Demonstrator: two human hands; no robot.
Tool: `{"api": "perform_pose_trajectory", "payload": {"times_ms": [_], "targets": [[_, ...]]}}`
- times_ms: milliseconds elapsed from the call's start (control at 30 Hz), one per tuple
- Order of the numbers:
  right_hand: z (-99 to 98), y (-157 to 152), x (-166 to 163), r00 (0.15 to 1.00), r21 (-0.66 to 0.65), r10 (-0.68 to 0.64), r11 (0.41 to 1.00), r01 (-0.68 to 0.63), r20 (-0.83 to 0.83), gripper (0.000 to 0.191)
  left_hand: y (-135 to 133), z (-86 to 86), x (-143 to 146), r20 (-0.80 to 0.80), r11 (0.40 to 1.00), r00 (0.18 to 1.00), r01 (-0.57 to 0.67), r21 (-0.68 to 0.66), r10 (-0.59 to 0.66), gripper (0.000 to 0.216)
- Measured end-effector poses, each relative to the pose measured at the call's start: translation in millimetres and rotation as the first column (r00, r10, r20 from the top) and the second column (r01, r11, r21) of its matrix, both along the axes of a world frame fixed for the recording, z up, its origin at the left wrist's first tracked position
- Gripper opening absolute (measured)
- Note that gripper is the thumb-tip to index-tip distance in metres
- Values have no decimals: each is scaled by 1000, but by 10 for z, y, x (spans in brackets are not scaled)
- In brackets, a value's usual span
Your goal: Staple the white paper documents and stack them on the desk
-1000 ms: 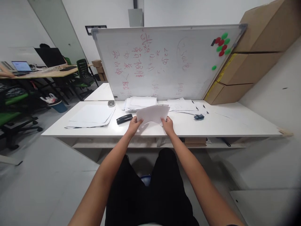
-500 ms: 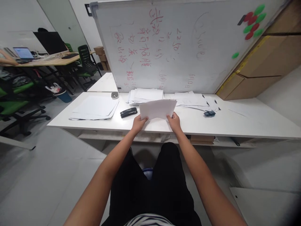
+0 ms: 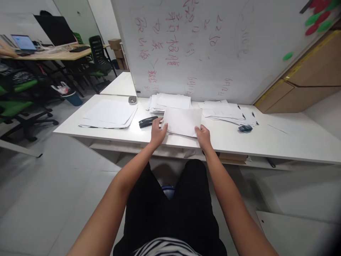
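Note:
Sheets of white paper (image 3: 182,121) are in front of me, tilted low over the white table. My right hand (image 3: 204,137) grips their lower right corner, thumb on top and fingers at the side. My left hand (image 3: 158,132) is at their left edge, its thumb by the corner and its fingers apart beside the edge. Close to my left fingers lies a black stapler (image 3: 146,122). Behind the held sheets sits a paper stack (image 3: 170,101). More papers with black clips (image 3: 223,112) are spread to the right.
On the table (image 3: 301,142), a wide pile of sheets (image 3: 108,113) lies left, beside a small silvery object (image 3: 132,100). A dark crumpled item (image 3: 245,128) sits right. A whiteboard (image 3: 213,64) stands behind, with cardboard boxes (image 3: 311,96) at right. A person's arm (image 3: 7,49) shows far left.
The sheets have tipped from nearly upright and bowed to flatter, with more of their face showing. My left fingers have loosened and spread at the edge. The head view has shifted slightly.

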State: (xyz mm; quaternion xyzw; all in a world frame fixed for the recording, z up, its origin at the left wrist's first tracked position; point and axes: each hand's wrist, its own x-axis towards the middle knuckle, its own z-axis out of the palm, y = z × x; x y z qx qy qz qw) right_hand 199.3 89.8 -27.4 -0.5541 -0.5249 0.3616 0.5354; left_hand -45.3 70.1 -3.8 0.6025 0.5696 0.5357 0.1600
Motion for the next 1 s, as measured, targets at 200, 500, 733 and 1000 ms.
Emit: {"api": "perform_pose_trajectory", "payload": {"times_ms": [200, 500, 733, 1000], "targets": [[-7, 1, 0, 998, -42, 64, 997, -65, -22, 25, 262, 197, -509, -600, 977, 781, -214, 6, 175, 42], [69, -48, 6, 992, -105, 114, 989, -109, 44, 22, 334, 67, -824, -747, 962, 665, -212, -172, 12, 43], [149, -80, -19, 979, -142, 205, 968, -205, -17, 23, 352, 71, -854, -683, 981, 729, -92, -173, -52, 42], [148, -93, -26, 955, -162, 267, 944, -287, -131, 33, 278, 137, -780, -691, 978, 715, -53, -203, -105, 43]]}}
